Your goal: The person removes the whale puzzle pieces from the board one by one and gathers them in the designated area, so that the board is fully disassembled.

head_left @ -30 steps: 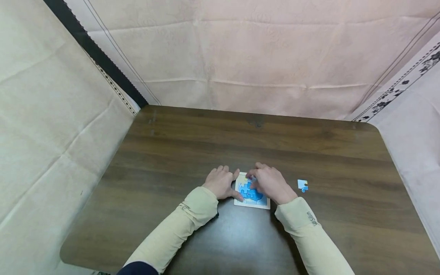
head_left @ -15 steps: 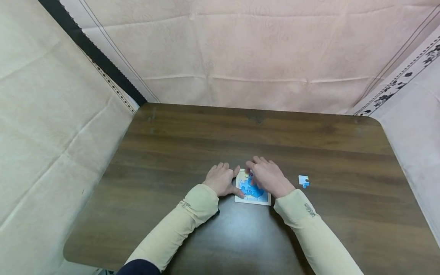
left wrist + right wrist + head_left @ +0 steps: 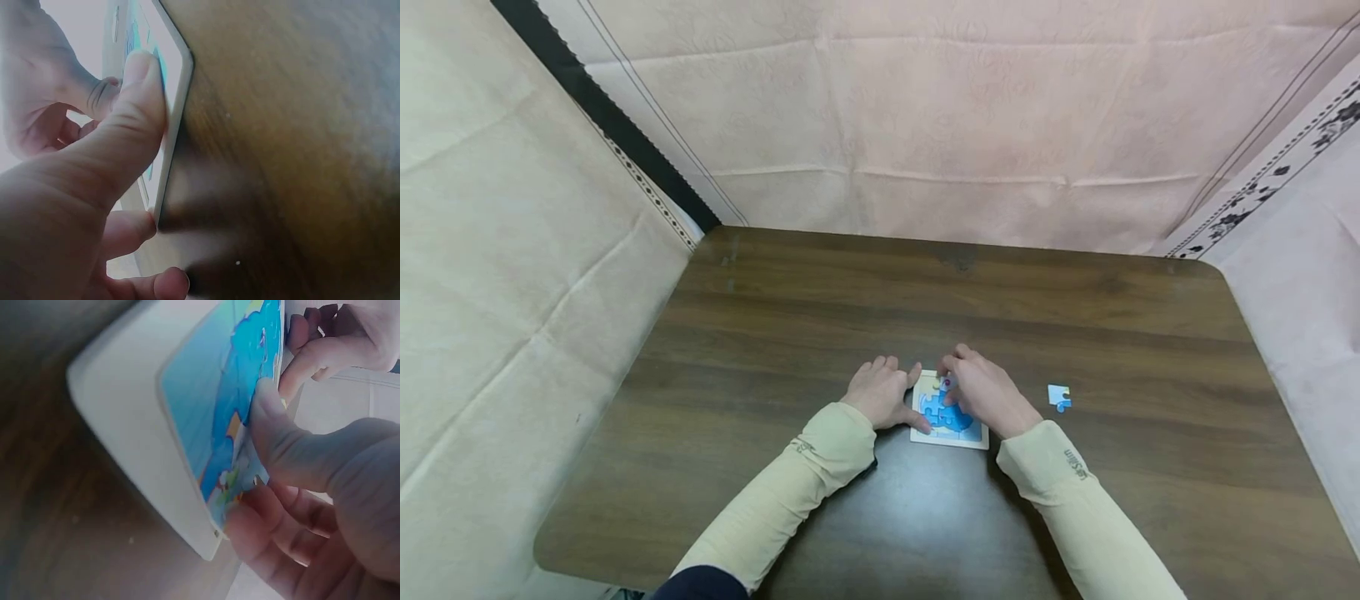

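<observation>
A small jigsaw puzzle in a white frame [image 3: 950, 443] lies on the table, with a mostly blue picture. My left hand [image 3: 883, 396] steadies its left side; the left wrist view has the thumb [image 3: 134, 100] laid straight over the border and a fingertip against the frame's corner. Over the upper right part my right hand [image 3: 988, 392] bends its fingers. In the right wrist view that thumb [image 3: 269, 419] and the fingertips pinch a puzzle piece [image 3: 240, 478] with green and white on it, at the picture's edge. The fingers partly hide how it sits.
One loose blue and white puzzle piece [image 3: 1059, 397] lies on the brown wooden table [image 3: 820, 317], right of the frame. Pale cloth hangs [image 3: 962, 117] behind the table and at both sides.
My right hand's fingers have shifted slightly over the puzzle's upper part. The left hand keeps its place, and the loose piece stays put; the head view has tilted a little.
</observation>
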Tool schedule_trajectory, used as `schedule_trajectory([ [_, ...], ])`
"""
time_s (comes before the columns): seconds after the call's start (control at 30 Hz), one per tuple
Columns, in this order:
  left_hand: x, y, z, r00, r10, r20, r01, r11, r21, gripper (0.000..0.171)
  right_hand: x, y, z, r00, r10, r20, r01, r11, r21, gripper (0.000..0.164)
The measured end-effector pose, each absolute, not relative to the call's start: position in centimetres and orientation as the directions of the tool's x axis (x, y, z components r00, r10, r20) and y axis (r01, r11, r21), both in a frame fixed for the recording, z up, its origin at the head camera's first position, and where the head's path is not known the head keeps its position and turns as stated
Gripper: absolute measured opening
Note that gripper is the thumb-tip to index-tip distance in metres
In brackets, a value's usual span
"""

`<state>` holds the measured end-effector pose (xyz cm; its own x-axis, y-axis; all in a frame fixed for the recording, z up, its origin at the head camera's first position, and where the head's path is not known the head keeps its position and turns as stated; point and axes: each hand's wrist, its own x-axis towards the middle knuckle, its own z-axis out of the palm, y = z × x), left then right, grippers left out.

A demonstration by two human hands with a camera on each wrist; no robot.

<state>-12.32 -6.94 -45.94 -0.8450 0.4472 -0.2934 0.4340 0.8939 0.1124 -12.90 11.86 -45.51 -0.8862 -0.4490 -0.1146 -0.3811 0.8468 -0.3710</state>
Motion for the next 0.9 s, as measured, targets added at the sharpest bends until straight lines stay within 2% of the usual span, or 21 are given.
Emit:
schedule_trajectory([
  [0.33, -12.19, -6.96, -45.79, -0.84, 0.447, -0.308, 0.439, 0.893, 0.099, 0.101, -12.82, 12.18, -45.57, -0.891, -0.429, -0.15, -0.313, 0.818, -0.483, 0.026],
  [0.73, -12.21, -6.96, -45.74, -0.846, 0.442, -0.299, 0.429, 0.897, 0.11, 0.101, -12.41, 12.52, -45.66, -0.909, -0.374, -0.186, -0.217, 0.803, -0.555, 0.032],
  [0.9, -12.14, -6.93, -45.79, -0.845, 0.444, -0.299, 0.431, 0.896, 0.111, 0.102, -12.04, 12.71, -45.99, -0.917, -0.36, -0.172, -0.205, 0.795, -0.57, 0.026],
])
